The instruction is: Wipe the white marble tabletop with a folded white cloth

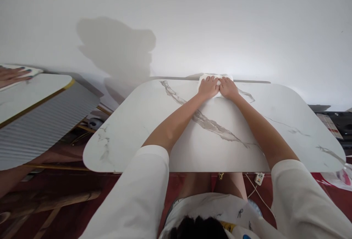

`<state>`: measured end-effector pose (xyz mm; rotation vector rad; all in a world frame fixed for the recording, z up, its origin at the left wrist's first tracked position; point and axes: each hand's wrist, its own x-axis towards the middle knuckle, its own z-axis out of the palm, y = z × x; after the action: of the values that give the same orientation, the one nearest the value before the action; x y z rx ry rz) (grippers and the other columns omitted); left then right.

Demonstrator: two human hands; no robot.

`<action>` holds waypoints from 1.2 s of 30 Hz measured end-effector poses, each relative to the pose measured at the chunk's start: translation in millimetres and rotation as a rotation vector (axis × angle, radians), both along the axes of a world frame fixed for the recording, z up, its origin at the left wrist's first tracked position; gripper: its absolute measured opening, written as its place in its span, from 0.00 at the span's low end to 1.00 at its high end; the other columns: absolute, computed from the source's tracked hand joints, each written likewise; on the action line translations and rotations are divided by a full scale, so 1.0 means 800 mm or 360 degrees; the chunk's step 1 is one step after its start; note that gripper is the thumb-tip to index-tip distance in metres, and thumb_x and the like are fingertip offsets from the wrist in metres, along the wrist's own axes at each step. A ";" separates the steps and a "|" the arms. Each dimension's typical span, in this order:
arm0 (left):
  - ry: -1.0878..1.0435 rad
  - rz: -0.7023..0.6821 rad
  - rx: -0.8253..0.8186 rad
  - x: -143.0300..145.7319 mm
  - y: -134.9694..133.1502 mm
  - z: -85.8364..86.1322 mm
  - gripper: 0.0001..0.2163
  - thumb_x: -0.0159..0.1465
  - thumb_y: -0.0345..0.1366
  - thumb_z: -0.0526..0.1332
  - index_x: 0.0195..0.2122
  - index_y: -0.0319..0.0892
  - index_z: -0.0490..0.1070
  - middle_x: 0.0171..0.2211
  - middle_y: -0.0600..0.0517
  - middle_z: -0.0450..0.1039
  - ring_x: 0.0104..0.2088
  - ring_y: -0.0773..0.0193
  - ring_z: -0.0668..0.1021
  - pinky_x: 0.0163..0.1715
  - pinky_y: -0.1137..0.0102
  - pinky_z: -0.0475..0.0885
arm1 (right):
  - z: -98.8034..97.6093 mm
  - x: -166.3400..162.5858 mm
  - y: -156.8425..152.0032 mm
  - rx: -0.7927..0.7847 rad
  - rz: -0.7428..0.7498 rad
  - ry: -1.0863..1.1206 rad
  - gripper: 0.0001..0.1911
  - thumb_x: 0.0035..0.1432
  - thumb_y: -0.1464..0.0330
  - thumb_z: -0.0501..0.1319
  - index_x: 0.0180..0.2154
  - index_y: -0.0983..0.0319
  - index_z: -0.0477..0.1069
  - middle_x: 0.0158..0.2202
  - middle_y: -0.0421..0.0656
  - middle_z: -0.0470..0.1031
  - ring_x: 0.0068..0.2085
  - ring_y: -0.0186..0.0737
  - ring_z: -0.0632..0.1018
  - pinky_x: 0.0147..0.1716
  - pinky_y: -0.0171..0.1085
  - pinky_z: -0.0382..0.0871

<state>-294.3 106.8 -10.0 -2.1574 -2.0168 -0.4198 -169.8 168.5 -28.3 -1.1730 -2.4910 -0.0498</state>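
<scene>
Both my arms reach across a white marble-patterned table [154, 129] to its far edge by the wall. My left hand [208, 86] and my right hand [228, 87] lie side by side, palms down, pressing on a white cloth [205, 78]. The fingers of both hands are stretched flat on the cloth. Only the cloth's far edge and left corner show past my hands. I wear white short sleeves.
A second white table [33, 94] with a gold rim stands at the left, where another person's hand [12, 75] rests on a cloth. A white power strip [259, 178] with a cable hangs under my table's near edge. Dark items [334, 123] lie at the right.
</scene>
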 end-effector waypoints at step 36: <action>0.0051 -0.0160 -0.0053 0.054 -0.185 0.006 0.22 0.67 0.35 0.44 0.62 0.40 0.61 0.64 0.42 0.60 0.63 0.50 0.62 0.59 0.55 0.60 | 0.014 0.069 -0.204 -0.0079 -0.0104 -0.0145 0.27 0.66 0.69 0.42 0.64 0.68 0.59 0.67 0.54 0.58 0.67 0.54 0.59 0.63 0.51 0.55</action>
<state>-250.9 -41.2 -5.4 -2.2777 -1.9177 -0.3647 -114.7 5.1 -17.4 -1.2999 -2.5451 -0.0609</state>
